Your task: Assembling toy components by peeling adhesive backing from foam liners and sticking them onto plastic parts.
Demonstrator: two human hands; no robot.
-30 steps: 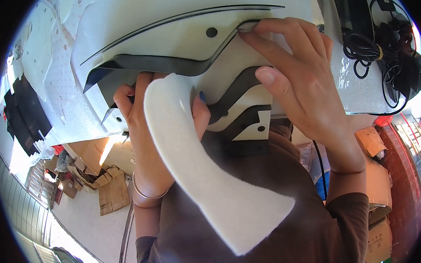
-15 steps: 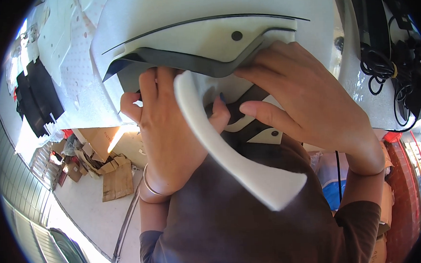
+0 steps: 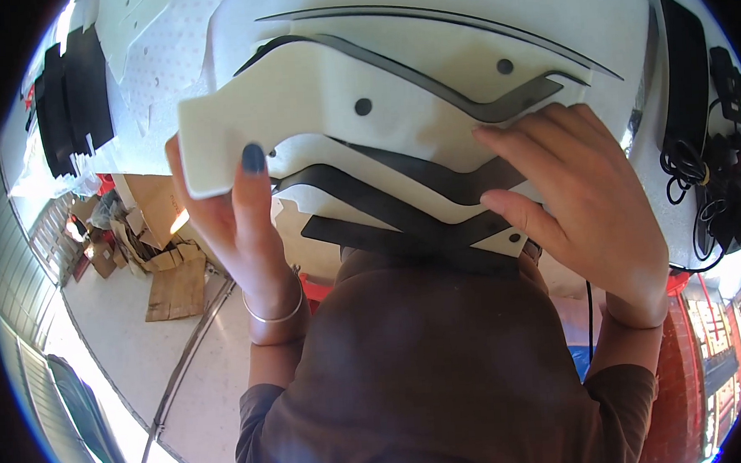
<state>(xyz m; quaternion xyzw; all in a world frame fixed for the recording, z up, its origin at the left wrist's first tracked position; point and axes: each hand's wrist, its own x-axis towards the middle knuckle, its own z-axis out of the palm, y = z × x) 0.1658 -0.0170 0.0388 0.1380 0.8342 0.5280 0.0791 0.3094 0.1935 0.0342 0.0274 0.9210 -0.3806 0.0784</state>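
My left hand (image 3: 240, 226) grips the left end of a cream curved panel (image 3: 296, 84), thumb on top and other fingers partly hidden beneath it. The panel bears a dark round spot. A dark grey wavy strip (image 3: 404, 75) runs along its far edge. At the panel's right end is my right hand (image 3: 591, 199), open, thumb and fingers apart, fingertips at the panel and a dark strip (image 3: 443, 177). Nearer my body, another black wavy strip (image 3: 360, 198) and a straight black strip (image 3: 371, 236) overlap cream pieces. Beyond lies a thin, dark-edged arc (image 3: 435, 17).
All this lies on a white covered table (image 3: 208, 14). Black strips (image 3: 78, 96) hang over its left edge. Coiled black cables (image 3: 685, 156) and a long black object (image 3: 680, 56) lie at right. Cardboard boxes (image 3: 164, 209) stand on the floor at left.
The cream panel, seen edge-on before, now lies turned with its broad face up. My left hand has moved left to its end; my right hand has shifted slightly right. The view has shifted too.
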